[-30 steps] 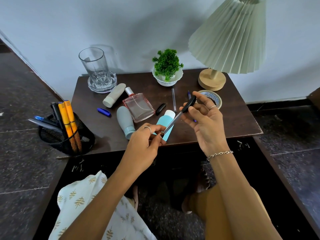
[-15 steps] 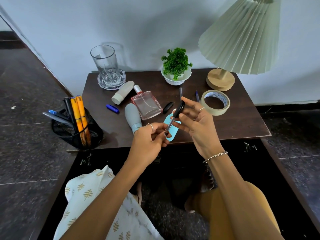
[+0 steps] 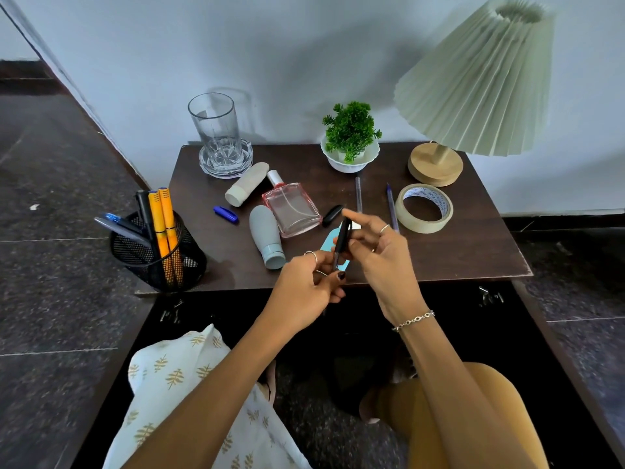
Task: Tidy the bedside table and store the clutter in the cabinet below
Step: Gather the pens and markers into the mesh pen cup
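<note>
Above the front edge of the dark wooden bedside table point(image 3: 449, 255) both my hands hold one black pen point(image 3: 341, 240). My left hand point(image 3: 306, 286) pinches its lower end. My right hand point(image 3: 375, 252) grips the black cap at the upper end. A light blue tube point(image 3: 326, 246) lies mostly hidden under my hands. Loose on the table lie a grey bottle point(image 3: 267, 235), a pink perfume bottle point(image 3: 292, 208), a beige tube point(image 3: 247, 183), a blue pen cap point(image 3: 226, 214), a black cap point(image 3: 332, 215), two pens point(image 3: 391, 206) and a tape roll point(image 3: 424, 208).
A black mesh holder point(image 3: 159, 257) with orange and blue pens stands at the table's front left corner. At the back stand a glass point(image 3: 216, 133) on a dish, a small potted plant point(image 3: 350, 140) and a lamp point(image 3: 473, 93). Dark open cabinet doors flank my knees below.
My right hand has drawn closer to my left, bringing the cap down along the pen, which now stands steeper. The camera view has shifted so the table sits further right.
</note>
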Motion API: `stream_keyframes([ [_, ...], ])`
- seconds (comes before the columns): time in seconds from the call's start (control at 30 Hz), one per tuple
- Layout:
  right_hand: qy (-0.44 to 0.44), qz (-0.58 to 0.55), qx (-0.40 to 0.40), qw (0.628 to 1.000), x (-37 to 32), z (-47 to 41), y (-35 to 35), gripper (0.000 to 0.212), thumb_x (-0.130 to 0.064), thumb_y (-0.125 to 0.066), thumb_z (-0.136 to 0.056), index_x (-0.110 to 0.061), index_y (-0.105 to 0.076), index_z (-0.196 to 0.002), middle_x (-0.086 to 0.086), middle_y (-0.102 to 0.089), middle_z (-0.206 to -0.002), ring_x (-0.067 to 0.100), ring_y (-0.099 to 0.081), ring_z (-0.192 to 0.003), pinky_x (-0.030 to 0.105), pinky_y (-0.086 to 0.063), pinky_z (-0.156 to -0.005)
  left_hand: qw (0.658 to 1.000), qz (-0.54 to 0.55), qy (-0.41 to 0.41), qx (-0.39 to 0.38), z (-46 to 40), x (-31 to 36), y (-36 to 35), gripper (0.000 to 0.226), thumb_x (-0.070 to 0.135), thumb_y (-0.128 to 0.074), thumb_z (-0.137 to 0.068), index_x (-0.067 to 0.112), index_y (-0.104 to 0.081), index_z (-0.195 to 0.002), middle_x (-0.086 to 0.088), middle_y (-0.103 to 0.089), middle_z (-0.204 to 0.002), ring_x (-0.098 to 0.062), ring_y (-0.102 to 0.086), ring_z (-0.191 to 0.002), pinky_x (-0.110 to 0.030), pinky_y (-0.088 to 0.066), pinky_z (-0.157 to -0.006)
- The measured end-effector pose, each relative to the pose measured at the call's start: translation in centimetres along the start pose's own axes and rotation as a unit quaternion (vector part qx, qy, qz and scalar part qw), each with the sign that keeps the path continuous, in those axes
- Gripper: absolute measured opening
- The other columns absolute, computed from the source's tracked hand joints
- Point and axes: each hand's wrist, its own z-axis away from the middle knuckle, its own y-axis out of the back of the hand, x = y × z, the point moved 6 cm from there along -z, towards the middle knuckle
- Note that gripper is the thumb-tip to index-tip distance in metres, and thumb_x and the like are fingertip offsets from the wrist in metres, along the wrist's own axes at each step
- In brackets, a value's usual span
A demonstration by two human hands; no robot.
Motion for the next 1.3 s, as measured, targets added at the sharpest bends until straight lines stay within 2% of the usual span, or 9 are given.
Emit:
stream_keyframes([
  [0.13, 0.031, 0.087, 0.000, 0.996, -0.6, -0.5, -0.2, 0.050, 0.006, -0.046, -0.089, -0.031, -0.060, -0.120, 0.005, -0.070, -0.091, 0.009, -0.068, -0.080, 0.018, -0.052, -0.081, 0.999, 0.032, -0.001, 0.013, -0.3, 0.2, 0.2, 0.020, 0.005, -0.054, -0.093, 0.014, -0.060, -0.109, -0.003, -0.067, -0.085, -0.008, -0.067, -0.067, -0.021, -0.058, -0.068],
  [0.27, 0.086, 0.280, 0.031, 0.956, -1.2, -1.9, 0.1, 0.035, -0.003, -0.051, -0.090, -0.021, -0.061, -0.119, 0.000, -0.069, -0.099, 0.008, -0.065, -0.090, 0.006, -0.045, -0.079, 0.991, 0.111, 0.040, 0.063, -1.2, -0.1, 2.2, 0.019, 0.005, -0.053, -0.093, 0.012, -0.062, -0.108, -0.004, -0.068, -0.087, -0.009, -0.066, -0.068, -0.021, -0.058, -0.070],
  [0.43, 0.189, 0.471, -0.042, 0.860, -2.0, -7.2, -1.3, 0.034, 0.009, -0.049, -0.085, -0.005, -0.068, -0.109, 0.012, -0.066, -0.109, 0.027, -0.061, -0.103, 0.030, -0.046, -0.094, 0.980, 0.158, 0.067, 0.102, -1.4, -0.5, 3.8, 0.018, 0.005, -0.053, -0.093, 0.011, -0.062, -0.108, -0.006, -0.067, -0.084, -0.009, -0.064, -0.067, -0.018, -0.057, -0.067],
  [0.63, 0.118, 0.661, -0.236, 0.702, -0.7, -11.7, -3.3, 0.040, -0.001, -0.052, -0.087, -0.018, -0.063, -0.122, 0.012, -0.058, -0.117, 0.031, -0.047, -0.115, 0.047, -0.045, -0.094, 0.971, 0.192, 0.087, 0.110, -1.3, -0.8, 4.2, 0.014, 0.006, -0.052, -0.093, 0.013, -0.060, -0.103, -0.006, -0.067, -0.082, -0.009, -0.064, -0.067, -0.020, -0.058, -0.067],
  [0.83, 0.135, 0.688, -0.238, 0.672, -1.0, -12.3, -4.0, 0.028, -0.011, -0.063, -0.083, -0.014, -0.062, -0.111, 0.011, -0.062, -0.112, 0.030, -0.056, -0.105, 0.039, -0.048, -0.080, 0.978, 0.154, 0.078, 0.120, -1.2, -0.5, 4.4, 0.025, 0.008, -0.053, -0.093, 0.008, -0.059, -0.117, -0.005, -0.068, -0.084, -0.010, -0.066, -0.071, -0.020, -0.058, -0.070],
  [0.97, 0.139, 0.685, -0.176, 0.693, -1.4, -11.9, -1.7, 0.025, -0.011, -0.057, -0.084, -0.015, -0.058, -0.109, 0.009, -0.060, -0.111, 0.031, -0.054, -0.109, 0.038, -0.046, -0.076, 0.986, 0.117, -0.040, 0.110, 0.0, 1.5, 5.1, 0.032, 0.009, -0.047, -0.096, 0.010, -0.053, -0.127, -0.002, -0.067, -0.087, -0.009, -0.067, -0.075, -0.020, -0.056, -0.071],
  [1.1, 0.128, 0.584, -0.098, 0.795, -3.0, -9.8, 0.3, 0.022, -0.010, -0.060, -0.080, -0.014, -0.061, -0.102, 0.012, -0.063, -0.102, 0.033, -0.057, -0.102, 0.039, -0.049, -0.081, 0.959, 0.101, -0.185, 0.189, 2.5, 4.3, 9.3, 0.031, 0.005, -0.042, -0.098, 0.029, -0.051, -0.116, 0.004, -0.066, -0.089, -0.014, -0.068, -0.081, -0.026, -0.053, -0.077],
  [1.2, 0.116, 0.520, -0.063, 0.844, -3.5, -6.4, 1.2, 0.020, -0.009, -0.064, -0.082, -0.009, -0.063, -0.102, 0.013, -0.067, -0.095, 0.031, -0.059, -0.089, 0.034, -0.043, -0.078, 0.934, 0.039, -0.188, 0.301, 4.3, 4.7, 14.0, 0.031, 0.007, -0.045, -0.096, 0.036, -0.051, -0.101, 0.010, -0.068, -0.091, -0.011, -0.067, -0.086, -0.028, -0.052, -0.082],
  [1.3, 0.093, 0.484, -0.048, 0.869, -2.7, -3.3, 2.0, 0.021, -0.012, -0.067, -0.081, -0.012, -0.065, -0.102, 0.008, -0.067, -0.087, 0.022, -0.057, -0.076, 0.027, -0.039, -0.074, 0.897, -0.089, -0.144, 0.409, 6.3, 4.3, 18.2, 0.013, 0.018, -0.049, -0.097, 0.025, -0.057, -0.104, 0.019, -0.067, -0.093, -0.001, -0.061, -0.083, -0.017, -0.044, -0.071],
])
